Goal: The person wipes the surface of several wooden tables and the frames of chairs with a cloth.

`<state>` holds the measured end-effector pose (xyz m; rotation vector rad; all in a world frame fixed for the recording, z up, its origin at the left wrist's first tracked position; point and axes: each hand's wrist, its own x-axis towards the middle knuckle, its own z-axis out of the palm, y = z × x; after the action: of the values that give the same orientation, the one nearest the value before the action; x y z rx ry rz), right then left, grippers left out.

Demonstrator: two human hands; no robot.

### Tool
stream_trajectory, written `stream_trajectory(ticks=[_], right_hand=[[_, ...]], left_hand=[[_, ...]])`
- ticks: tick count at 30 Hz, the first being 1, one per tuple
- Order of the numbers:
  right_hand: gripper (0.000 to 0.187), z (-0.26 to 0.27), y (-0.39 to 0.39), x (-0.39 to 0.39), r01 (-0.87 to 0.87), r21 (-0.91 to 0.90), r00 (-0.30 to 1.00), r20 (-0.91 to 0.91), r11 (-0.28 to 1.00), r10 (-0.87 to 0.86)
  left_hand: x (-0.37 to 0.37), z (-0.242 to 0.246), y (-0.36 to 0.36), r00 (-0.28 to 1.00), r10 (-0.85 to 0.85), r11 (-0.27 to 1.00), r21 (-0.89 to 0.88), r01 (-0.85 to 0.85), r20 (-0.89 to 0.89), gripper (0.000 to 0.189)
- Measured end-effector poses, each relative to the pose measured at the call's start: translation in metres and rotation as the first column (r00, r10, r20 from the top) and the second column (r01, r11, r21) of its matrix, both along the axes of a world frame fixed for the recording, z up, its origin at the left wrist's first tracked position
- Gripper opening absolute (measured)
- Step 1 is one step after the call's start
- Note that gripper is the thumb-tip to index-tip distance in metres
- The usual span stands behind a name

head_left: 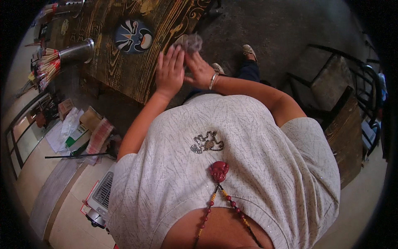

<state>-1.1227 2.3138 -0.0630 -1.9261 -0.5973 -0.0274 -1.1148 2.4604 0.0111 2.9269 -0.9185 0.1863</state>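
Note:
My left hand (169,69) is stretched out flat, fingers nearly straight and slightly spread, with nothing in it. It is at the edge of a dark wooden table (124,79) with streaked grain; whether it touches the wood I cannot tell. Close beside it, my right hand (200,70), with a silver bangle at the wrist, has its fingertips at a blurred grey wad (193,43), perhaps a steel-wool scourer. The wad partly hides those fingertips. A round painted opera-mask design (133,36) decorates the tabletop to the left of my hands.
A metal cylinder (76,51) holds red-ended chopsticks (49,63) at the table's left. Papers and a green-and-white box (76,135) are piled lower left, near a thin black rod (74,155) and a grey grilled appliance (101,193). Dark-framed chairs (331,81) stand right.

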Motion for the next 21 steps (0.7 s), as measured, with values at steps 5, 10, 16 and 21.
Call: stream_trajectory(ticks=[5, 10, 16, 21], right_hand=[[0.077, -0.008, -0.007, 0.01, 0.032, -0.138, 0.986, 0.169, 0.99, -0.008], [0.068, 0.018, -0.043, 0.081, 0.324, -0.403, 0.925, 0.326, 0.856, -0.196], [0.061, 0.021, -0.062, 0.096, 0.301, -0.431, 0.881, 0.466, 0.851, -0.076], [0.06, 0.002, -0.018, 0.042, -0.086, -0.261, 0.847, 0.489, 0.961, 0.209]], left_hand=[[0.001, -0.003, 0.0, 1.0, 0.026, 0.999, 0.041, -0.026, -0.01, 0.062], [0.074, -0.012, -0.044, 0.989, 0.04, 0.997, -0.064, -0.031, 0.141, 0.067], [0.067, -0.006, -0.045, 0.988, 0.149, 0.973, -0.181, -0.142, 0.029, 0.065], [-0.035, -0.011, -0.003, 0.916, 0.395, 0.901, -0.166, -0.4, -0.064, 0.058]])
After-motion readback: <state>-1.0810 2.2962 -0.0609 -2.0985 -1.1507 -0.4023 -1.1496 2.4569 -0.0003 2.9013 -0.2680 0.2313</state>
